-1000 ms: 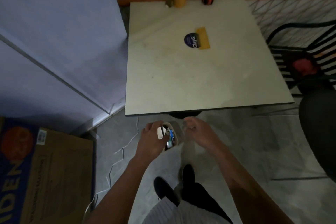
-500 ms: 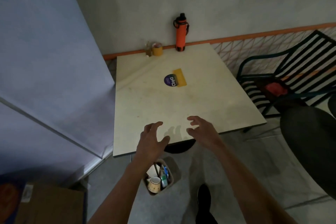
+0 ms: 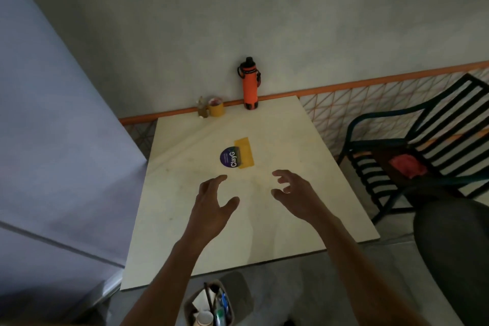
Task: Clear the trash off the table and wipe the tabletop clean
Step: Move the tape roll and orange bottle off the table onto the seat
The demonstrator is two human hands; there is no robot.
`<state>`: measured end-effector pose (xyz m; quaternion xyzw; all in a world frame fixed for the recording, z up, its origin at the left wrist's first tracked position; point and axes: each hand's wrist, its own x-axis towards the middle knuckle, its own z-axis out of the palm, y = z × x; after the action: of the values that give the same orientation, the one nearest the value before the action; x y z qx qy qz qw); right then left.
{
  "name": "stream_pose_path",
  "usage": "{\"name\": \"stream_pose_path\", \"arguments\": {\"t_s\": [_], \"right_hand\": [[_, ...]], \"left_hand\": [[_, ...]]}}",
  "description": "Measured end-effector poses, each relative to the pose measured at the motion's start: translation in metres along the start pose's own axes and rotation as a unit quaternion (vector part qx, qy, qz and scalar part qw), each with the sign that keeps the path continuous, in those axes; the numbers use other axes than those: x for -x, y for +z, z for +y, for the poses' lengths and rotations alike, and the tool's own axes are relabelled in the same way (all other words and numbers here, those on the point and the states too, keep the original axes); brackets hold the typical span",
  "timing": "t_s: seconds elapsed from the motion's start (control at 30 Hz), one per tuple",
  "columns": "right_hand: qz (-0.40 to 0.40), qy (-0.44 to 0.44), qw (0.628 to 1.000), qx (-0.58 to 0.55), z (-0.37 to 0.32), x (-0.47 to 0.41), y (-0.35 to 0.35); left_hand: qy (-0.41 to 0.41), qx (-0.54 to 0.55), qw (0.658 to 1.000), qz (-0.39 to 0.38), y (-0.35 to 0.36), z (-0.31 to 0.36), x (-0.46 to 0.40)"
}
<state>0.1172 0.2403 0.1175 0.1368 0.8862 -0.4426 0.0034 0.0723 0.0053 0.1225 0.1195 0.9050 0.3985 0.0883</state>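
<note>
Head view. Left hand and right hand are raised over the middle of the pale square worktop, fingers spread and loosely bent, each holding nothing. Just beyond the fingertips lies a yellow cloth with a round purple "ClayG" container resting against its left edge. At the far edge stand an orange water bottle and a yellow cup. A trash bin holding a paper cup and wrappers sits on the floor below the near edge. A black slatted chair stands to the right.
</note>
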Motion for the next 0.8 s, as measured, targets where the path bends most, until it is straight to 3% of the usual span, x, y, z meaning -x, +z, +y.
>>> {"name": "stream_pose_path", "arguments": {"t_s": [0.33,0.53,0.8], "right_hand": [[0.002,-0.051,0.999,0.015,-0.004,-0.086,-0.048],[-0.045,-0.087,0.994,0.05,-0.04,-0.16,-0.049],[-0.044,-0.106,0.991,0.073,-0.097,-0.292,-0.043]], "left_hand": [[0.023,0.018,0.999,0.041,0.002,0.052,-0.088],[0.031,0.001,0.998,0.05,-0.013,0.058,-0.16],[0.064,-0.007,0.994,0.094,-0.054,0.049,-0.276]]}}
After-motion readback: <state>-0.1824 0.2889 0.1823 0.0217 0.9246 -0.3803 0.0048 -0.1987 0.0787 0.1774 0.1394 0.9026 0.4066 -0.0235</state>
